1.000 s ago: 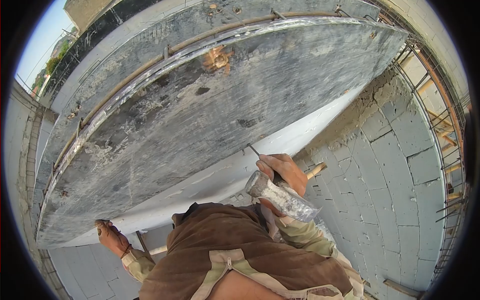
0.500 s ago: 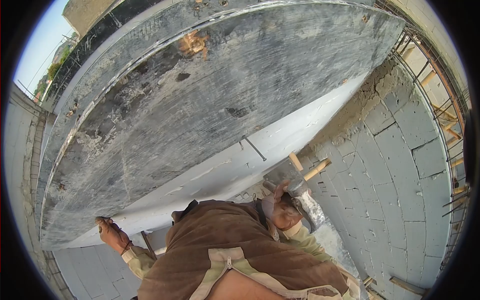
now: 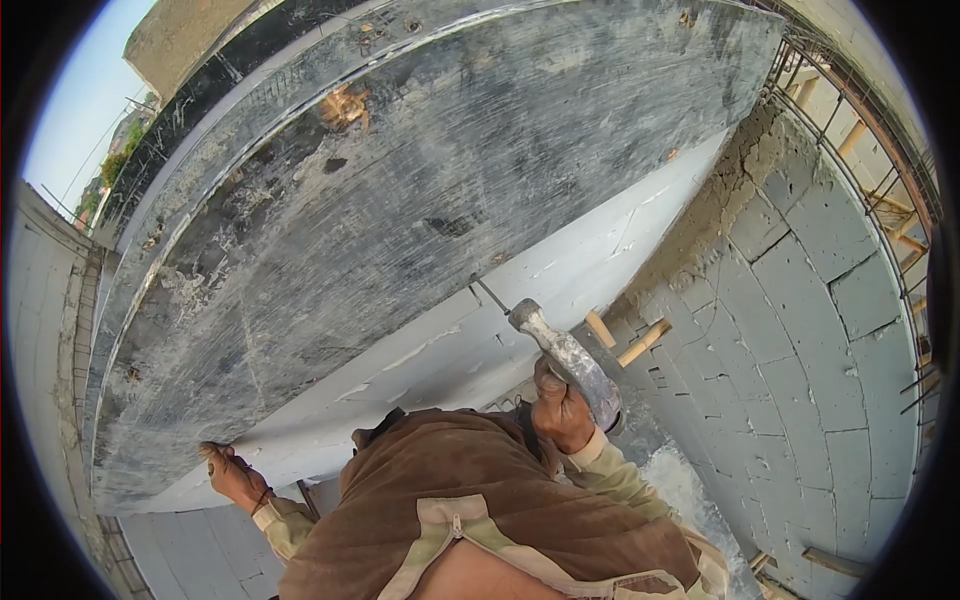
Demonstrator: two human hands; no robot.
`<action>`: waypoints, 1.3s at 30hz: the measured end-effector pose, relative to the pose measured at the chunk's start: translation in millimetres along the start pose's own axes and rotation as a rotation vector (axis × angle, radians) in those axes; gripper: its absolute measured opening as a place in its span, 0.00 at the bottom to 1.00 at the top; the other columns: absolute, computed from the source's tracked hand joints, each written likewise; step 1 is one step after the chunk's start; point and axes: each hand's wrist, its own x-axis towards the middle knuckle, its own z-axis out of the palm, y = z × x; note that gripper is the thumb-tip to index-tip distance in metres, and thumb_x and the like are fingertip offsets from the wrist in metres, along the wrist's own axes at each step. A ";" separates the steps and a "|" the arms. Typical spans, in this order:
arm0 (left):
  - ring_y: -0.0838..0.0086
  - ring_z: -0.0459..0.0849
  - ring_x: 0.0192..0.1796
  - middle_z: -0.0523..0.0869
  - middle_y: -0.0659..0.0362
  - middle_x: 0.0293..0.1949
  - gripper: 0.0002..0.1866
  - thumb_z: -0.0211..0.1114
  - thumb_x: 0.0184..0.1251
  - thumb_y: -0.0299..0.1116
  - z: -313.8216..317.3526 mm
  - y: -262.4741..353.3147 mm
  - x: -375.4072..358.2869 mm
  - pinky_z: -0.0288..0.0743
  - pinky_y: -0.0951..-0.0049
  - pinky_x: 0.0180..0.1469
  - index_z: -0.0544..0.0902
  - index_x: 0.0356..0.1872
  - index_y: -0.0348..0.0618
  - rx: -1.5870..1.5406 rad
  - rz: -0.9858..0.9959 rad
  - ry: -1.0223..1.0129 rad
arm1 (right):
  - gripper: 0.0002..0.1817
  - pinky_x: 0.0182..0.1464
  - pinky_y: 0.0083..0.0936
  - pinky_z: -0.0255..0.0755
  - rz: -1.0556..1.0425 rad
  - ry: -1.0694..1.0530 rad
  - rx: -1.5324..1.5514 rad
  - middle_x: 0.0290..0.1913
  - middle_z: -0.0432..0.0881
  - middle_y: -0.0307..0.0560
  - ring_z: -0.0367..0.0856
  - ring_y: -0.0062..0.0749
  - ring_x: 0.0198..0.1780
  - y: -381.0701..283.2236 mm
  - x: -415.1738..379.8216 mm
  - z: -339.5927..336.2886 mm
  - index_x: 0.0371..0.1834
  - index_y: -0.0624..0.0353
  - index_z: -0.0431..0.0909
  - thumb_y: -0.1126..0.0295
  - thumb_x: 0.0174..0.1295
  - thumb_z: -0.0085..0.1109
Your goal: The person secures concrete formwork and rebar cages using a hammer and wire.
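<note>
My right hand point(image 3: 563, 412) grips a worn metal hammer point(image 3: 570, 362). The hammer's striking end is at the outer end of a long nail point(image 3: 490, 295), touching or nearly so. That nail juts from the lower edge of a large dark grey panel point(image 3: 420, 190). At the panel's lower left corner, my left hand point(image 3: 236, 478) has its fingers closed at the edge; its fingertips are partly hidden. My right hand and the foreshortened view mostly hide the hammer's handle.
A grey block wall point(image 3: 790, 330) with mortar smears rises on the right. Two short wooden pieces point(image 3: 643, 342) stick out near the hammer. Steel rebar point(image 3: 880, 190) lines the far right. A pale strip point(image 3: 620, 235) runs beneath the panel.
My right hand has swung the hammer up and forward, from close to my body to the nail's end. My left hand stays at the panel's corner. The view has shifted slightly.
</note>
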 end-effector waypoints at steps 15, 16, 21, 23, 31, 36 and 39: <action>0.85 0.63 0.20 0.78 0.64 0.22 0.23 0.71 0.68 0.52 -6.6 -3.3 8.5 0.54 0.79 0.23 0.77 0.27 0.44 0.011 0.001 -0.006 | 0.18 0.32 0.34 0.75 -0.246 0.253 0.483 0.30 0.79 0.54 0.75 0.47 0.24 28.8 -10.5 38.0 0.44 0.67 0.78 0.59 0.71 0.55; 0.85 0.63 0.20 0.78 0.64 0.22 0.23 0.72 0.68 0.52 -5.5 -2.4 7.2 0.54 0.79 0.23 0.77 0.27 0.44 0.011 0.005 -0.010 | 0.19 0.31 0.35 0.73 -0.271 0.210 0.899 0.29 0.78 0.53 0.75 0.47 0.24 25.4 -6.2 42.4 0.44 0.67 0.78 0.57 0.71 0.56; 0.85 0.63 0.20 0.78 0.63 0.21 0.23 0.71 0.68 0.52 -2.6 -1.8 4.5 0.53 0.79 0.23 0.77 0.26 0.43 0.023 0.003 0.010 | 0.18 0.26 0.34 0.66 -0.027 0.083 0.003 0.24 0.75 0.45 0.77 0.31 0.26 6.8 7.3 30.6 0.38 0.67 0.75 0.59 0.75 0.53; 0.85 0.63 0.20 0.77 0.63 0.21 0.24 0.71 0.69 0.52 -0.4 0.0 2.7 0.53 0.79 0.23 0.77 0.26 0.43 0.008 0.009 0.032 | 0.19 0.26 0.31 0.67 -0.116 0.172 0.194 0.25 0.76 0.45 0.77 0.31 0.27 2.4 4.3 34.4 0.38 0.68 0.75 0.59 0.75 0.52; 0.84 0.61 0.19 0.77 0.63 0.21 0.24 0.71 0.69 0.52 -1.1 2.2 -1.5 0.51 0.79 0.22 0.76 0.24 0.44 0.024 0.018 -0.001 | 0.18 0.33 0.21 0.71 -0.106 0.155 0.292 0.33 0.78 0.47 0.75 0.29 0.28 10.1 5.5 50.2 0.49 0.71 0.74 0.62 0.78 0.46; 0.84 0.61 0.19 0.77 0.63 0.21 0.23 0.71 0.69 0.52 -4.9 -2.3 5.9 0.52 0.79 0.22 0.76 0.26 0.44 0.022 0.004 -0.003 | 0.18 0.30 0.26 0.68 -0.322 0.374 0.570 0.33 0.78 0.48 0.74 0.29 0.27 11.0 1.8 64.0 0.48 0.71 0.74 0.61 0.77 0.50; 0.85 0.61 0.19 0.78 0.63 0.21 0.23 0.71 0.68 0.53 -7.2 -4.0 8.0 0.52 0.80 0.22 0.77 0.27 0.43 0.028 0.009 -0.011 | 0.16 0.27 0.31 0.66 0.063 0.152 0.569 0.33 0.79 0.50 0.75 0.34 0.25 31.9 -7.9 53.2 0.46 0.70 0.75 0.64 0.75 0.50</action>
